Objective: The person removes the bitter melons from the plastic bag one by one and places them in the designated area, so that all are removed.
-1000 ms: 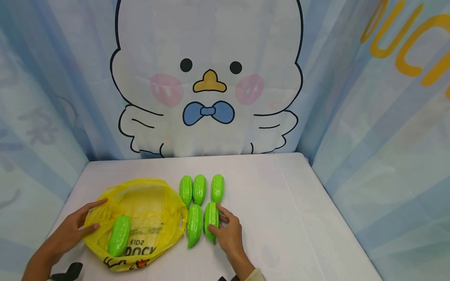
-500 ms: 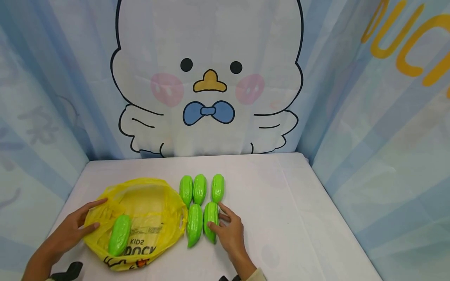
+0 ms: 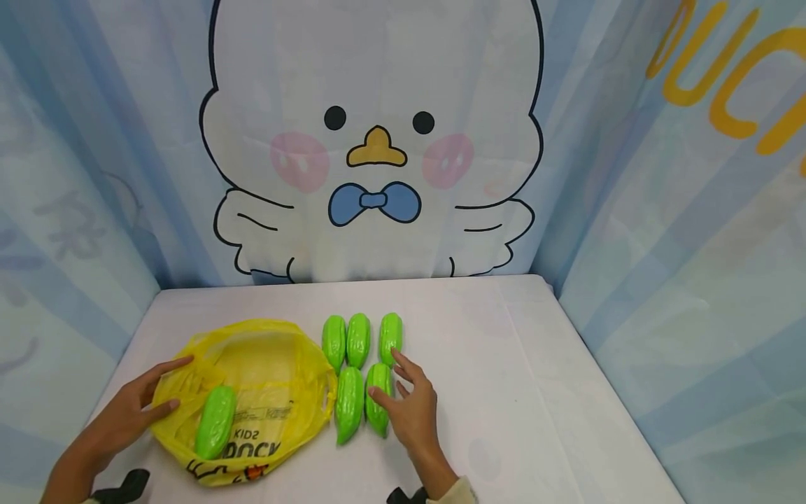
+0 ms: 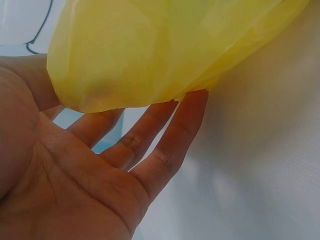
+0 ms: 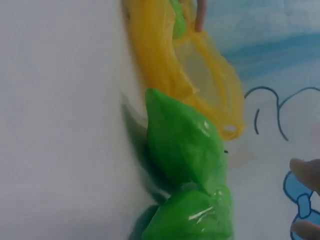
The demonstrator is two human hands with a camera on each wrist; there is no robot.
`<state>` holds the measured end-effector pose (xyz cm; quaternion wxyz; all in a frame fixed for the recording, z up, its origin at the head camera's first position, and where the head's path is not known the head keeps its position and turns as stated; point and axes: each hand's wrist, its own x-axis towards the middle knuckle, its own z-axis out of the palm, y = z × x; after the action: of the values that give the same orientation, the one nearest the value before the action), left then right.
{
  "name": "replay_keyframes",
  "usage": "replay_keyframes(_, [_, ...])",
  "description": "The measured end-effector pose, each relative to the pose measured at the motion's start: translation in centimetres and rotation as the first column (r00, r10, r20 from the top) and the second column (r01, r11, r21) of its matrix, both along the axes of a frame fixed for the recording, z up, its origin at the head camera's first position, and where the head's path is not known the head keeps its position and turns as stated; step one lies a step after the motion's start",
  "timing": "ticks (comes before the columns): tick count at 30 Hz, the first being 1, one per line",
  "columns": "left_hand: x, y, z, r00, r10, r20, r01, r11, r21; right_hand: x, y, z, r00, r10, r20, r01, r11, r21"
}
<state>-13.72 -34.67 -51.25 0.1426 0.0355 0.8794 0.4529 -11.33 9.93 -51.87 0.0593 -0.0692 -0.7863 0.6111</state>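
My left hand (image 3: pixel 135 402) holds the near left side of a yellow plastic bag (image 3: pixel 277 364), thumb and fingers spread apart along it. In the left wrist view the bag (image 4: pixel 135 55) hides my fingertips. A glossy green toy cucumber (image 3: pixel 215 422) lies in the bag. Right of the bag, several more toy cucumbers stand in two rows. My right hand (image 3: pixel 413 409) is spread loosely over the near right cucumber (image 3: pixel 378 406). Its thumb overlaps that one, and its index fingertip is at the lower end of the far right cucumber (image 3: pixel 390 334). Nothing is gripped in it.
The white-covered table (image 3: pixel 516 392) ends at a back wall cloth (image 3: pixel 378 245) printed with a cartoon bird. The bag's handle loop (image 3: pixel 329 400) lies close beside the near left cucumber (image 3: pixel 349 406). Printed curtains flank both sides.
My right hand has let go of the near right cucumber, its fingers spreading and shifting slightly away from the body. The left hand, bag and cucumbers stay in place.
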Motion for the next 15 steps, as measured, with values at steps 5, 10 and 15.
replay_keyframes(5, [0.1, -0.1, 0.0, 1.000, 0.003, -0.003, -0.003, 1.000, -0.001, 0.1, -2.0, 1.1, 0.998, 0.050, -0.037, -0.052, 0.998, -0.040])
replay_keyframes(10, [0.2, -0.2, -0.2, 1.000, -0.003, -0.020, 0.003, 1.000, 0.005, 0.1, -4.3, 1.9, 0.993, 0.097, -0.062, -0.101, 0.993, -0.069])
replay_keyframes(15, [0.0, -0.2, -0.5, 1.000, -0.012, -0.023, 0.012, 1.000, -0.011, 0.0, -6.3, 2.2, 0.987, 0.136, -0.088, -0.144, 0.985, -0.095])
